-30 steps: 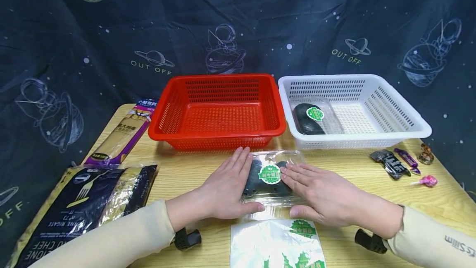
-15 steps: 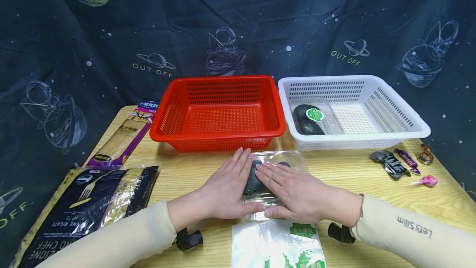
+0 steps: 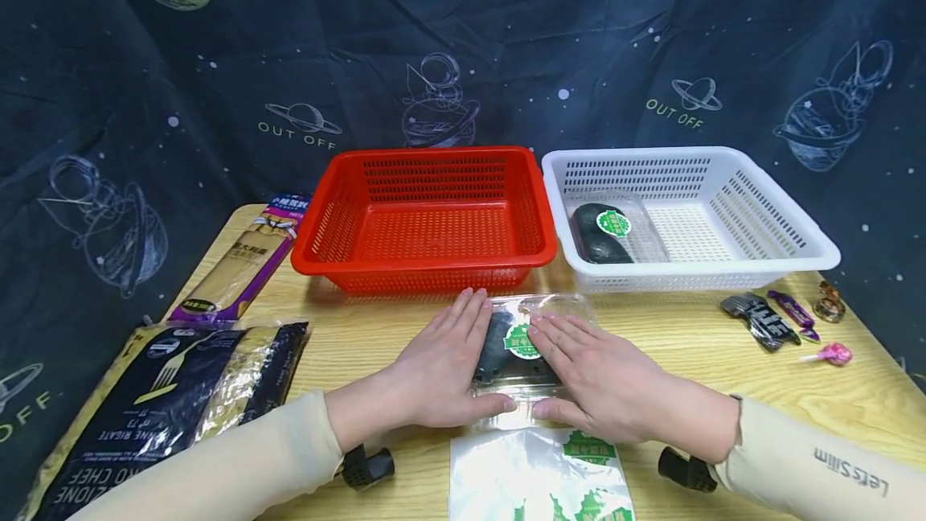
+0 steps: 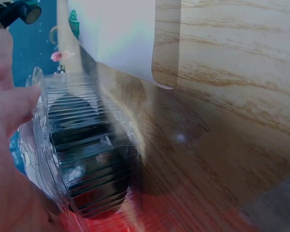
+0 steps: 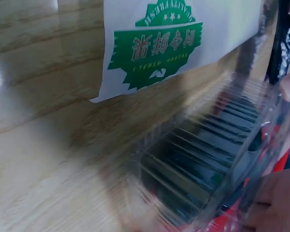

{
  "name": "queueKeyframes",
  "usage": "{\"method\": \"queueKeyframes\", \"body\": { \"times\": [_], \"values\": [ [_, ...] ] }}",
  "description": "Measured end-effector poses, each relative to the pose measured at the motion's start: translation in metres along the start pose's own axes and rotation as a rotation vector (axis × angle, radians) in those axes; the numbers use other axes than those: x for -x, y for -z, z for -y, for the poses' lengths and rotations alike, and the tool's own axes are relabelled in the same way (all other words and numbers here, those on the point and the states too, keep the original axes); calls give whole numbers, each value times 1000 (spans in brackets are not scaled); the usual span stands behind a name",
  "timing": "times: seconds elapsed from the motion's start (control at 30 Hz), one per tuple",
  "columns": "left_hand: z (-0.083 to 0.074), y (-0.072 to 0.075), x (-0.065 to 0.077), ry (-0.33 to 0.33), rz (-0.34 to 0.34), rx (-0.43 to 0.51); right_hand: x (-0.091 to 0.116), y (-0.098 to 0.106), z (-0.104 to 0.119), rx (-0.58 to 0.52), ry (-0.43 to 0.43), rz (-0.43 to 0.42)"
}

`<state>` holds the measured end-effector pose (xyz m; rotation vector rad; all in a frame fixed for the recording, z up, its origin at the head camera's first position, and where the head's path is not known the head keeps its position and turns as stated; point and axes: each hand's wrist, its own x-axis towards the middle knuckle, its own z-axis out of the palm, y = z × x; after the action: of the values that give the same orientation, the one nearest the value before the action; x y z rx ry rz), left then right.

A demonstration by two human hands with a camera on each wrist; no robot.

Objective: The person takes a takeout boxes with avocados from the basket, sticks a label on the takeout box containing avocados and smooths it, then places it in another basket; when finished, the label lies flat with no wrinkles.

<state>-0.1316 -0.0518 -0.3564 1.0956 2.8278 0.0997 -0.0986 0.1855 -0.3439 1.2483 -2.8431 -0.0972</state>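
A clear plastic clamshell box (image 3: pixel 517 375) with dark rounded contents lies on the table before me. On its lid is a round green-and-white sticker (image 3: pixel 519 342). My left hand (image 3: pixel 441 364) rests on the lid's left side with straight fingers, its thumb along the near edge. From the right, my right hand (image 3: pixel 604 376) lies flat on the lid, fingertips over the sticker's right edge. Both wrist views show the box's ribbed side, with dark items (image 4: pixel 94 169) behind the plastic. Just nearer than the box lies a white sheet of green stickers (image 3: pixel 528 473).
A red basket (image 3: pixel 423 266) and a white basket (image 3: pixel 694 268) stand behind the box. The white one holds another stickered box (image 3: pixel 615 223). Pasta packs (image 3: pixel 242 264) lie on the left, including a black bag (image 3: pixel 166 400). Several wrapped sweets (image 3: pixel 763 320) and a lollipop (image 3: pixel 835 354) lie right.
My right hand slid left across the lid, covering the sticker, then came partly back right, so most of the sticker shows again. My left hand stayed in place.
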Motion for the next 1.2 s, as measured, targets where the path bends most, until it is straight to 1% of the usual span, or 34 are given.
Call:
{"method": "queueKeyframes", "body": {
  "times": [0.13,0.2,0.3,0.43,0.67,0.77,0.93,1.07,1.2],
  "values": [
    [-1,0,-1,-3,2,12,5,4,2,1,-15,-15],
    [-1,0,-1,-5,3,20,3,7,3,-20,0,-9],
    [0,0,0,-5,3,30,-4,9,6,-81,60,10],
    [0,1,0,-5,8,33,-10,5,5,-138,150,22],
    [-1,1,0,-14,11,16,1,0,-10,-74,215,-30],
    [-1,1,0,-13,12,13,6,0,-15,-62,214,-41],
    [-1,1,0,-5,10,15,15,1,-22,-52,188,-52],
    [-1,1,1,-5,9,14,20,2,-26,-37,178,-73],
    [-2,1,0,-5,8,21,23,3,-26,-33,157,-73]
  ]
}}
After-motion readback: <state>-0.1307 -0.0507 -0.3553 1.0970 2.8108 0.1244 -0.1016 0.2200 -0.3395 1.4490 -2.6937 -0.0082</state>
